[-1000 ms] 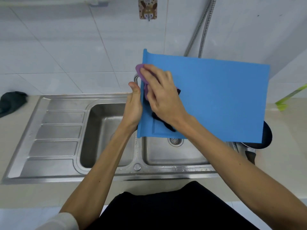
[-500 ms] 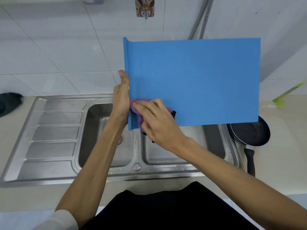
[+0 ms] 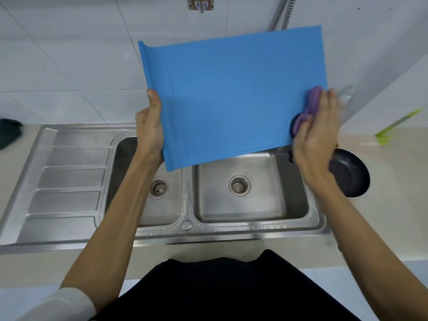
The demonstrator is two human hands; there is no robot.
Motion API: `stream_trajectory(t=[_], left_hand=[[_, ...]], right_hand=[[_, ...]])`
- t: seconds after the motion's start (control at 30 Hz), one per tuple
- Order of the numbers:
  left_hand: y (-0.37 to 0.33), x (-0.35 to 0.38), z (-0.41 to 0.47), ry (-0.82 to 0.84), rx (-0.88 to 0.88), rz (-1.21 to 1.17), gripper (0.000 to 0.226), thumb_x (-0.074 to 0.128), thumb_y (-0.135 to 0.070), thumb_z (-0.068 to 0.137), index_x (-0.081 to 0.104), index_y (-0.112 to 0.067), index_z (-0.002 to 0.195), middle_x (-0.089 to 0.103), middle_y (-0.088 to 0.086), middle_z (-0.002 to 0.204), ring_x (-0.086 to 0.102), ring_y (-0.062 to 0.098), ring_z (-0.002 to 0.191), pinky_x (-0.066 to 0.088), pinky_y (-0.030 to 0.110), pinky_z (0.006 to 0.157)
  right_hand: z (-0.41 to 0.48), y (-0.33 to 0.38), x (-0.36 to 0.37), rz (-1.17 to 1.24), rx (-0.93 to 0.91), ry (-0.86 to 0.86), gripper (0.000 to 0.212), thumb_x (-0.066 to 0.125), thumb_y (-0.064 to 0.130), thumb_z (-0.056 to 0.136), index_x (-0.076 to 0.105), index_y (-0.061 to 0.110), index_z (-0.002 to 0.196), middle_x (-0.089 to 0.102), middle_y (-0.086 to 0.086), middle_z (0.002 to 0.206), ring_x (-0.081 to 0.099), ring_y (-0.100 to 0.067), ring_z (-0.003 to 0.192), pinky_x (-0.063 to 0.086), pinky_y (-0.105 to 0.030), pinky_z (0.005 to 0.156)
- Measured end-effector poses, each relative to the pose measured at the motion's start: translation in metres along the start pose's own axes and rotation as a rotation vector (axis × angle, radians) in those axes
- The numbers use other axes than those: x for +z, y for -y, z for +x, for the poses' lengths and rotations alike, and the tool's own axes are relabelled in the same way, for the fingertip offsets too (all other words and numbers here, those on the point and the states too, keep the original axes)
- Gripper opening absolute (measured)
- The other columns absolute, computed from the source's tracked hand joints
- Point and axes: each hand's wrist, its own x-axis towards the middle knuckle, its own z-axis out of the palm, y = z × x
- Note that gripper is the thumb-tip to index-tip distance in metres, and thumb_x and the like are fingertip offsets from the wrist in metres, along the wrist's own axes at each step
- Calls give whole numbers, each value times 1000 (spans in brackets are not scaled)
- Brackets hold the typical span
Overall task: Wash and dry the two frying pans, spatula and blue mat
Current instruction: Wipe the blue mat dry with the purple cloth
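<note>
I hold the blue mat (image 3: 231, 98) upright above the double sink (image 3: 185, 224). My left hand (image 3: 149, 129) grips its left edge, thumb on the front. At the mat's lower right edge my right hand (image 3: 317, 128) presses a purple cloth (image 3: 310, 105) against it; the cloth has a dark underside. One black frying pan (image 3: 349, 174) lies on the counter right of the sink, partly behind my right hand. The second pan and the spatula are not in view.
Both steel basins hold nothing, each with a drain strainer (image 3: 239, 185). A ribbed drainboard (image 3: 67, 177) lies to the left. A dark cloth (image 3: 9, 133) sits at the far left, a green object (image 3: 393, 126) at the right. A shower hose (image 3: 283, 12) hangs behind the mat.
My right hand with the purple cloth swept across the mat from its left edge to its right edge. The mat tilted slightly, its right side rising.
</note>
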Motion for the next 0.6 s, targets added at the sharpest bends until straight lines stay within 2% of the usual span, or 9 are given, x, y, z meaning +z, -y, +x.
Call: stream_trajectory(t=[0.07, 0.13, 0.23, 0.33, 0.4, 0.53, 0.6], left_hand=[[5, 7, -1, 38, 5, -9, 46, 43, -54, 102, 48, -16, 77, 58, 1, 77, 59, 19, 74, 51, 34, 69], [9, 17, -4, 38, 29, -18, 49, 44, -50, 103, 45, -15, 69, 56, -6, 64, 58, 10, 62, 49, 26, 59], [14, 27, -3, 43, 102, 64, 54, 45, -52, 102, 35, -20, 59, 43, -7, 54, 44, 10, 54, 37, 28, 56], [18, 19, 0, 66, 93, 42, 55, 46, -51, 102, 35, -19, 58, 45, -10, 53, 47, 8, 52, 39, 25, 54], [20, 10, 1, 80, 87, 0, 53, 45, -49, 103, 38, -17, 61, 49, -11, 54, 52, 6, 53, 42, 24, 55], [19, 1, 4, 75, 83, -7, 51, 45, -48, 103, 41, -15, 64, 51, -10, 57, 55, 7, 55, 47, 25, 56], [21, -1, 7, 105, 75, -25, 49, 49, -47, 101, 50, -13, 65, 61, -8, 63, 64, 10, 62, 53, 30, 62]], right_hand=[[-12, 35, 18, 54, -53, 40, 56, 36, 17, 101, 34, -4, 153, 33, -23, 160, 25, -42, 151, 22, -56, 122], [-40, 82, 41, 116, -204, 89, 55, 39, 16, 103, 35, -4, 153, 32, -24, 161, 22, -44, 151, 21, -56, 123], [-81, 140, 64, 47, -379, 159, 54, 39, 26, 106, 36, 4, 155, 32, -18, 162, 21, -42, 153, 24, -54, 122], [-76, 128, 61, -19, -433, 161, 55, 43, 32, 105, 38, 8, 155, 33, -13, 163, 23, -38, 153, 21, -54, 123], [-64, 94, 52, -54, -364, 111, 56, 44, 30, 104, 38, 6, 155, 34, -14, 162, 24, -38, 152, 18, -54, 124], [-27, 22, 35, -12, -15, -3, 56, 39, 28, 107, 33, 0, 155, 31, -18, 163, 24, -39, 152, 19, -52, 124], [-10, 9, 33, 24, 110, -33, 55, 40, 26, 106, 35, -1, 154, 33, -19, 161, 28, -35, 151, 23, -48, 124]])
